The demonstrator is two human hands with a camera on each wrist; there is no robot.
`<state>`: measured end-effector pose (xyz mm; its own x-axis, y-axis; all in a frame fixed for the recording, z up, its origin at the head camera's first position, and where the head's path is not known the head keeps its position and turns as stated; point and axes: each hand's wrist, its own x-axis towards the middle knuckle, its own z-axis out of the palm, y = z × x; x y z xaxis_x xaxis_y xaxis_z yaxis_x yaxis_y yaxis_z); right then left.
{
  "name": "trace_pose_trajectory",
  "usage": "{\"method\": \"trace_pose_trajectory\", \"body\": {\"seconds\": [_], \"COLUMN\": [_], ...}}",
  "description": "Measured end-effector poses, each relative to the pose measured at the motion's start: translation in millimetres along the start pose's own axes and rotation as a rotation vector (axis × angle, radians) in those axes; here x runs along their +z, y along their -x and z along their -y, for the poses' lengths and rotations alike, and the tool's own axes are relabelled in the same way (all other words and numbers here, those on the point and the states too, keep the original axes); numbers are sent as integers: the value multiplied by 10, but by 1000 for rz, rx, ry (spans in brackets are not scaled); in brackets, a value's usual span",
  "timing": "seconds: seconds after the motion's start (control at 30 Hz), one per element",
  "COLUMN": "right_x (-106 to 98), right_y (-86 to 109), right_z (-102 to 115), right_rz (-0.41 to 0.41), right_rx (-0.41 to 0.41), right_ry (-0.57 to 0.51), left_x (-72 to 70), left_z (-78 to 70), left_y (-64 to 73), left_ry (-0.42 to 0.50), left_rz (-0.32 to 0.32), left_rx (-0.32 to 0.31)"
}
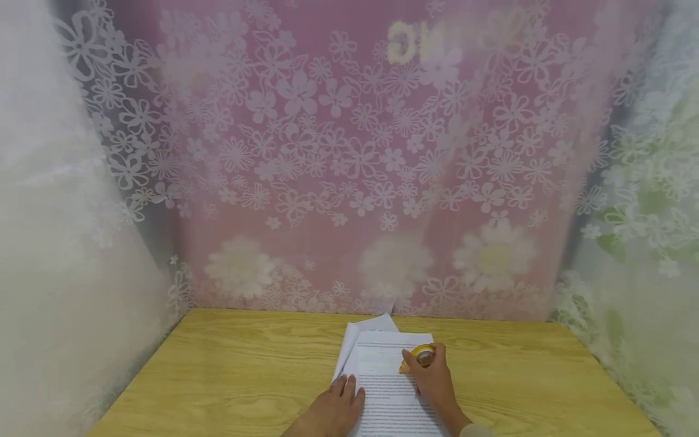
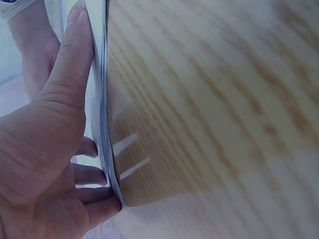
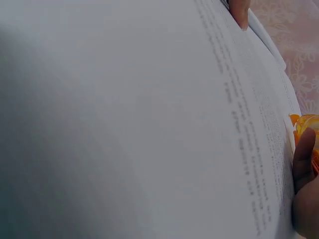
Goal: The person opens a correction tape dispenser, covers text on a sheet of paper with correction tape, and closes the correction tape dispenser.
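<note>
A printed sheet [image 1: 390, 397] lies on top of a stack of paper on the wooden table. My left hand [image 1: 337, 405] rests on the sheet's left edge, its fingers extended over the paper. In the left wrist view, the thumb [image 2: 70, 64] lies along the stack's edge. My right hand [image 1: 435, 381] pinches a yellow-orange correction tape [image 1: 422, 350] between thumb and fingers, its tip right at the upper right part of the page. A pale blank patch interrupts the printed lines left of the tip. The right wrist view shows the orange correction tape [image 3: 307, 121] at its edge.
Under the top sheet, another white sheet [image 1: 377, 323] sticks out askew at the back, its left side curled up. Wood-grain tabletop [image 1: 246, 364] extends to both sides. Flower-patterned sheeting [image 1: 355, 243] hangs behind the table, with more at left and right.
</note>
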<state>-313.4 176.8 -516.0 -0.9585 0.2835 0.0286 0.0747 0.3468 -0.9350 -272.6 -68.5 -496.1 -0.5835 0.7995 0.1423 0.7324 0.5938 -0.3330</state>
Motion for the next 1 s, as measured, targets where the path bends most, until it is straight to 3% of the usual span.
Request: {"method": "trace_pose_trajectory", "body": {"seconds": [0.23, 0.53, 0.77, 1.0], "right_x": [3, 40, 42, 53], "right_y": [29, 35, 36, 11], "right_z": [4, 27, 16, -23], "right_rz": [13, 10, 23, 21], "right_rx": [-56, -69, -100, -126], "right_ry": [74, 98, 76, 101], "left_x": [6, -56, -30, -34], "left_z": [-29, -25, -26, -28], "left_y": [-5, -3, -10, -42], "left_ry": [-17, 50, 52, 88], "left_rz": [0, 96, 79, 162], "left_rx": [-4, -38, -42, -77]}}
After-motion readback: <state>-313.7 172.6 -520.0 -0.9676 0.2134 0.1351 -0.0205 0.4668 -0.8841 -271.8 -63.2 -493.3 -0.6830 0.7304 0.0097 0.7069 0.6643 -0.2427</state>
